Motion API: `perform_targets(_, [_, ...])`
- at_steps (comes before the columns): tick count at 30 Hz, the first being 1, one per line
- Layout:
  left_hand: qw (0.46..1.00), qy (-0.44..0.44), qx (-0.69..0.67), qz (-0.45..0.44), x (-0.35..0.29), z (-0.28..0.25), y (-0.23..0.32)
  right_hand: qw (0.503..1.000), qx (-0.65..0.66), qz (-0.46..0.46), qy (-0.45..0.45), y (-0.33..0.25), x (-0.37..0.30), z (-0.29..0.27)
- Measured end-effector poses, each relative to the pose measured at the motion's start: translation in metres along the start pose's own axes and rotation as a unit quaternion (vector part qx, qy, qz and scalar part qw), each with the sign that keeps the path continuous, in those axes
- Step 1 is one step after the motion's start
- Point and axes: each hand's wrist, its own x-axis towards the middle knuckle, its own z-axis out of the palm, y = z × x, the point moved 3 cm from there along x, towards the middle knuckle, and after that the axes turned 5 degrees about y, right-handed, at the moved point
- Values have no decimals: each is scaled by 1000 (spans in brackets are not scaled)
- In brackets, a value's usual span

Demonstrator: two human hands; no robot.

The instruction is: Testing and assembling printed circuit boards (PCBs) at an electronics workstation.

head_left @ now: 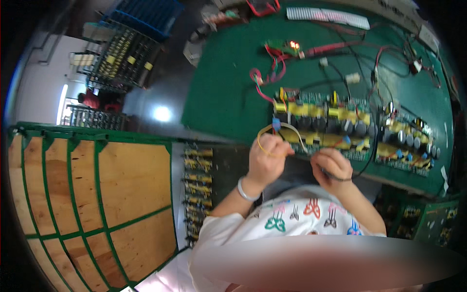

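Note:
A long circuit board [318,123] with yellow transformers and dark round capacitors lies along the near edge of the green table. My left hand [266,158] is closed at the board's near left corner, with its fingertips on a looped yellow wire [260,137]. A white wire [295,129] curves from the same spot over the board. To the right, my right hand [332,165] is closed against the board's near edge; whatever sits in its fingers is hidden. A black cable [373,155] curves round the board's right end toward that hand.
A second circuit board [407,142] lies to the right. Behind are a small green board with lit red digits [293,45], loose cables [335,47] and a white strip [328,18]. Wooden panels in a green frame [136,187] stand left, and racked boards [198,190] sit below the table.

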Motion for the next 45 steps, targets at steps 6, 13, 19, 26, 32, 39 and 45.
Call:
perform_targets(6, [1000,-16,6,-12,6,-1,4,1000,13,16,4,-3,-1,1])
perform_targets(13, [999,-39,20,-1,8,-1,6,1000,10,25,-2,-2,-2,2])
perform_targets(19, [999,-44,18,5,10,-2,7,998,28,-5,58,-4,-1,-11])
perform_targets(26, [998,-50,38,13,10,0,6,995,5,32,95,4,-9,-17])
perform_targets(32, [995,-54,80,20,9,1,5,989,31,55,135,9,-15,-19])
perform_targets(39, [996,-63,44,36,14,5,2,991,-25,26,127,8,-13,-16])
perform_targets(45, [996,-61,47,34,14,5,2,992,-48,-21,115,8,-13,-14])
